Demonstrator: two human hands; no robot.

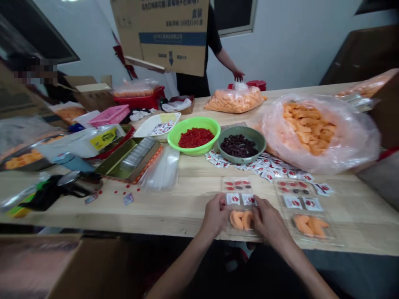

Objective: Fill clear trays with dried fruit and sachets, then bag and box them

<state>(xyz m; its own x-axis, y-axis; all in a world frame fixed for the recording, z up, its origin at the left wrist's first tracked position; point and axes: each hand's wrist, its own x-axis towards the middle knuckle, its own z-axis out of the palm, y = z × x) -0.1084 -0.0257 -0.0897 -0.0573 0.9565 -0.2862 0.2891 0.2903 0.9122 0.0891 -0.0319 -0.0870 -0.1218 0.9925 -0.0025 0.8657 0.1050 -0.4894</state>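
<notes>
The left hand (215, 216) and the right hand (268, 220) are curled inward, close together, on either side of a clear plastic compartment tray (237, 185) near the bench's front edge. The fingertips of both meet the tray around two soft orange slices (240, 220) in its lowest compartment, and the right hand's fingers (256, 209) lie closest to them. Whether either hand pinches a slice or only presses the thin plastic, the view does not settle. Just above the slices sit small white-and-red sachets (233, 199), and the top compartment holds red and dark pieces.

A matching tray (301, 202) lies just beside the right hand, with its own orange slices, sachets and red and dark pieces. The pale wooden bench (162, 211) is smooth and lightly grained. Farther back stand a glossy green plastic bowl (199, 122) of diced red fruit and a matte olive ceramic bowl (246, 132) of dark, wrinkled berries. A loose heap of sachets (262, 166) spreads below them. A crumpled translucent bag (352, 137) holds more orange slices, and a tied bag (233, 99) sits behind it. At the far end, a co-worker's hand (238, 75) hangs above a red lid (257, 85).
</notes>
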